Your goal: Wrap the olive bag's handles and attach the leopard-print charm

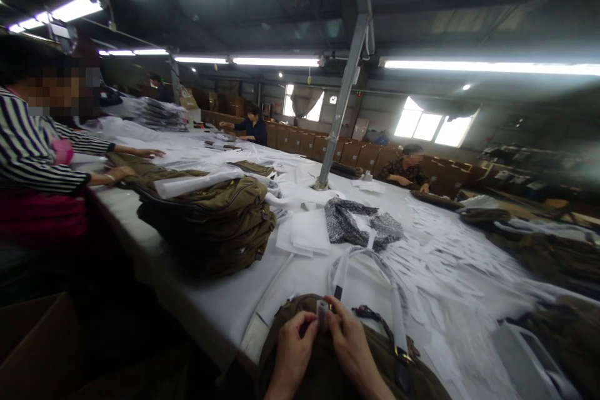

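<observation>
An olive-brown bag (276,340) lies at the table's near edge, right under both hands. My left hand (295,340) pinches one side of a small translucent strip (322,312), which looks like plastic or foam. On its other side, the fingers of my right hand (349,331) are closed on the same strip. Beyond my hands, a handle loop (396,306) wrapped in white rises from the bag, with a gold-coloured fitting at its lower end. A dark strap or cord (372,314) lies beside the loop.
Left of the bag stands a stack of olive bags (210,225). White sheets (307,231), a black-and-white patterned piece (349,219) and many white strips (435,250) cover the table. A post (340,119) rises through it. A person in striped sleeves (28,144) works at left.
</observation>
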Motion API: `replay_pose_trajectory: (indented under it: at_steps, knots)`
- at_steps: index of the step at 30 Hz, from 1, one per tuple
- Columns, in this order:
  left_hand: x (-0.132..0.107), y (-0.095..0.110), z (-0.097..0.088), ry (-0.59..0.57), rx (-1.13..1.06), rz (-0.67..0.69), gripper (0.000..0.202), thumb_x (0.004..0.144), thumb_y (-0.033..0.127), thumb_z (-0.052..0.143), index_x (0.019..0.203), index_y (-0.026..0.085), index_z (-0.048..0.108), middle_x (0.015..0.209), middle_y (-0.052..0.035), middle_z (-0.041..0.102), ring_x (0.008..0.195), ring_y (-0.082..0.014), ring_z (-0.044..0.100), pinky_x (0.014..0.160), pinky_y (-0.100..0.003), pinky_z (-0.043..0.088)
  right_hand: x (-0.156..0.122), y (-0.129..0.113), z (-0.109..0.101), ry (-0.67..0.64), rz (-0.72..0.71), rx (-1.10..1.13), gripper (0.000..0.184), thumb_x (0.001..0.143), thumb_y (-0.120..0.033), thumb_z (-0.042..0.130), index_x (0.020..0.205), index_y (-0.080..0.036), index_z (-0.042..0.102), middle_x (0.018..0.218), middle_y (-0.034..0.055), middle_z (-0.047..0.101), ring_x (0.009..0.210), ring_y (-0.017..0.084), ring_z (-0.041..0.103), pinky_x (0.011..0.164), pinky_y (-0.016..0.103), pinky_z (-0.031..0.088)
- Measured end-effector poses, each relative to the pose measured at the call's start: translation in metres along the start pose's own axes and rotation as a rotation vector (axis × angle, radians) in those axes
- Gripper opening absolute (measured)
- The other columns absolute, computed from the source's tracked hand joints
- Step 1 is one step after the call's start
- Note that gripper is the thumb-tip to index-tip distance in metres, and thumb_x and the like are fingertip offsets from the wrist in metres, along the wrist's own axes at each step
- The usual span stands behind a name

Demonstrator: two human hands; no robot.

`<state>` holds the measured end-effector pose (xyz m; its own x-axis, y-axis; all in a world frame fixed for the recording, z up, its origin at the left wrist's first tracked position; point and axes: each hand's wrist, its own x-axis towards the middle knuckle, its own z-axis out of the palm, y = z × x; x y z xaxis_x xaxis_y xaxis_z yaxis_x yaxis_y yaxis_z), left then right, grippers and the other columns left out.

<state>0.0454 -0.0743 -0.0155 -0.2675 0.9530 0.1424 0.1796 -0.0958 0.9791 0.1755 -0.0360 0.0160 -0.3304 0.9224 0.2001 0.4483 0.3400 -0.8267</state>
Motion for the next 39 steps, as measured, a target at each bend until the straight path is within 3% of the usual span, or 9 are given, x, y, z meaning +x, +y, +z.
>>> replay_pose_trajectory:
  at_steps: [4,9,12,17,21,26,32,35,39]
  knots:
    - [-0.001,0.001,-0.001,0.023,-0.015,-0.011,0.024,0.08,0.038,0.05,0.075,0.018,0.063,0.071,-0.0009,0.065,0.07,-0.0163,0.06,0.067,-0.023,0.044,0.004,-0.005,-0.005,0.015,0.04,0.024,0.045,0.084,-0.043,0.045,0.111,-0.009,0.058,0.087,0.0102,0.069,0.08,0.022,0.064,0.076,0.031,0.048]
    - [0.0,0.0,0.001,0.054,-0.011,-0.032,0.023,0.078,0.038,0.052,0.069,0.017,0.058,0.064,-0.0001,0.061,0.064,-0.0153,0.057,0.062,-0.023,0.043,0.006,-0.013,-0.004,-0.075,-0.042,0.108,0.028,0.078,-0.031,0.056,0.099,-0.015,0.065,0.087,0.0055,0.069,0.081,0.021,0.063,0.076,0.029,0.047]
    - [0.0,0.0,0.001,0.064,-0.105,-0.031,0.016,0.075,0.031,0.055,0.083,0.016,0.056,0.07,-0.0008,0.062,0.069,-0.0157,0.059,0.066,-0.024,0.045,0.006,-0.015,-0.003,-0.101,-0.06,0.141,0.019,0.078,-0.025,0.055,0.086,-0.016,0.069,0.081,0.0039,0.07,0.079,0.021,0.063,0.076,0.029,0.047]
    - [0.001,0.002,-0.002,-0.021,-0.166,-0.035,0.037,0.076,0.034,0.056,0.108,0.016,0.056,0.084,-0.0043,0.067,0.076,-0.0174,0.062,0.072,-0.027,0.048,0.007,-0.015,-0.005,-0.101,-0.057,0.182,0.02,0.079,-0.025,0.055,0.09,-0.017,0.07,0.084,0.0049,0.071,0.081,0.023,0.064,0.075,0.031,0.047]
    - [0.002,0.001,-0.001,-0.033,-0.113,-0.019,0.027,0.077,0.034,0.056,0.096,0.019,0.067,0.095,-0.0058,0.069,0.091,-0.0202,0.062,0.085,-0.028,0.046,0.008,-0.007,-0.004,-0.102,-0.077,0.17,0.024,0.081,-0.031,0.053,0.092,-0.017,0.07,0.083,0.0056,0.07,0.08,0.023,0.063,0.076,0.032,0.047]
    - [0.001,0.0,0.0,0.064,-0.069,-0.016,0.021,0.076,0.034,0.055,0.082,0.017,0.066,0.084,-0.0053,0.069,0.08,-0.0199,0.063,0.076,-0.028,0.048,0.009,0.012,-0.001,-0.001,0.061,0.23,0.046,0.084,-0.042,0.045,0.115,-0.009,0.055,0.085,0.0099,0.069,0.071,0.022,0.064,0.071,0.035,0.05]
    - [-0.001,0.004,0.0,0.048,-0.145,0.009,0.018,0.079,0.034,0.052,0.076,0.018,0.058,0.076,-0.0029,0.067,0.074,-0.0182,0.062,0.072,-0.027,0.047,0.008,0.0,-0.004,-0.057,0.024,0.205,0.044,0.08,-0.042,0.054,0.111,-0.011,0.057,0.082,0.0076,0.069,0.076,0.022,0.064,0.072,0.032,0.05]
    - [-0.001,0.002,0.001,0.053,-0.19,-0.01,0.016,0.078,0.031,0.052,0.089,0.019,0.053,0.082,-0.0027,0.068,0.081,-0.0186,0.063,0.079,-0.028,0.047,0.007,-0.013,-0.005,-0.129,-0.038,0.154,0.031,0.079,-0.037,0.057,0.098,-0.014,0.066,0.081,0.0062,0.07,0.078,0.022,0.064,0.073,0.031,0.048]
    - [0.0,-0.005,0.001,0.073,-0.145,-0.049,0.034,0.079,0.03,0.051,0.11,0.018,0.044,0.086,-0.0046,0.07,0.089,-0.0197,0.063,0.086,-0.031,0.044,0.007,-0.017,-0.004,-0.145,-0.095,0.104,0.024,0.082,-0.032,0.052,0.085,-0.016,0.069,0.082,0.0051,0.07,0.078,0.021,0.063,0.073,0.029,0.046]
